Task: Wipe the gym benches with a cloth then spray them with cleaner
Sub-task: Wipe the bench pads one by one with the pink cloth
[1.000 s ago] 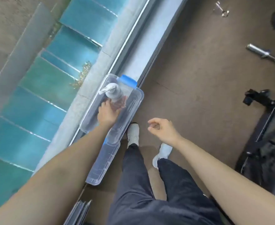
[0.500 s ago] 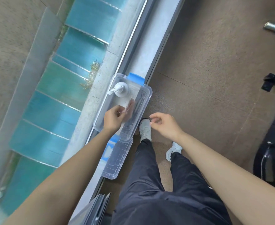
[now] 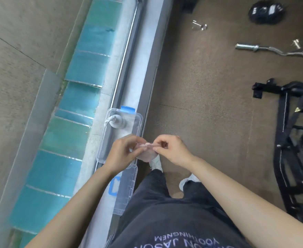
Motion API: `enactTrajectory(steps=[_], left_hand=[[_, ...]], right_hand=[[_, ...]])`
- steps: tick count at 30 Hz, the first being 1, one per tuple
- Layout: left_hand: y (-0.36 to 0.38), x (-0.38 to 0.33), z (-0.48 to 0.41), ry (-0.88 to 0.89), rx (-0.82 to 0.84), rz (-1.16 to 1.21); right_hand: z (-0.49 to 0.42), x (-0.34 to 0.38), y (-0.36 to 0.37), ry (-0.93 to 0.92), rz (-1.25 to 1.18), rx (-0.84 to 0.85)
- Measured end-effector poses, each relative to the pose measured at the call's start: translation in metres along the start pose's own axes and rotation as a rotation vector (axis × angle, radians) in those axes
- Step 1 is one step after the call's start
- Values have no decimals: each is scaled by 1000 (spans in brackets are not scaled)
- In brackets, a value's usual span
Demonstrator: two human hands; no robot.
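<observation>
**Cloth in hand, wiping not yet begun**

I have both hands on the small pale pink cloth (image 3: 148, 155), held over the near end of the clear plastic storage box (image 3: 104, 144) on the grey window ledge (image 3: 140, 76). My left hand (image 3: 120, 155) pinches one edge with curled fingers. My right hand (image 3: 175, 151) pinches the other edge between thumb and forefinger, its other fingers tucked in. I judge this the readying step: spreading the cloth before any wiping. The white pump-top cleaner bottle (image 3: 115, 121) stands untouched in the box. Next I must open the cloth flat and carry it to the black metal frame (image 3: 290, 133), which I take for a bench, well apart on my right.
</observation>
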State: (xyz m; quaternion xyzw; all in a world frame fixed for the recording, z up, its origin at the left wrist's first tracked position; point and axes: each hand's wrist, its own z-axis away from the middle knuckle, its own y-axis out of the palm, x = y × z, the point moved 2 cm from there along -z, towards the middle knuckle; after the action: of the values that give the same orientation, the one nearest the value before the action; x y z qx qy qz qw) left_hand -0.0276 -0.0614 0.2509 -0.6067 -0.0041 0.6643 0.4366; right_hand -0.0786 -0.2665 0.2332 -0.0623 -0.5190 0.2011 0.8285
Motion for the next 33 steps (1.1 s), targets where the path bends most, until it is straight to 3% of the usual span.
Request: enactTrajectory(steps=[4, 10, 14, 18, 21, 26, 29, 33], left_hand=[[26, -51, -19, 19, -3, -203], [105, -133, -43, 22, 40, -231], [171, -194, -50, 62, 191, -66], [250, -261, -57, 148, 366, -53], [310, -305, -58, 210, 523, -81], [394, -374, -48, 329, 731, -173], [433, -400, -52, 346, 829, -191], [486, -430, -60, 366, 956, -159]], right_hand=[[50, -22, -43, 80, -163, -140], [143, -89, -117, 218, -413, -516], [209, -153, -165, 398, -383, -806], [280, -207, -201, 576, -169, -819], [324, -223, -219, 477, -195, -827], [374, -236, -231, 224, -506, -873], [396, -256, -237, 243, -663, -1055], [421, -292, -245, 351, -685, -1274]])
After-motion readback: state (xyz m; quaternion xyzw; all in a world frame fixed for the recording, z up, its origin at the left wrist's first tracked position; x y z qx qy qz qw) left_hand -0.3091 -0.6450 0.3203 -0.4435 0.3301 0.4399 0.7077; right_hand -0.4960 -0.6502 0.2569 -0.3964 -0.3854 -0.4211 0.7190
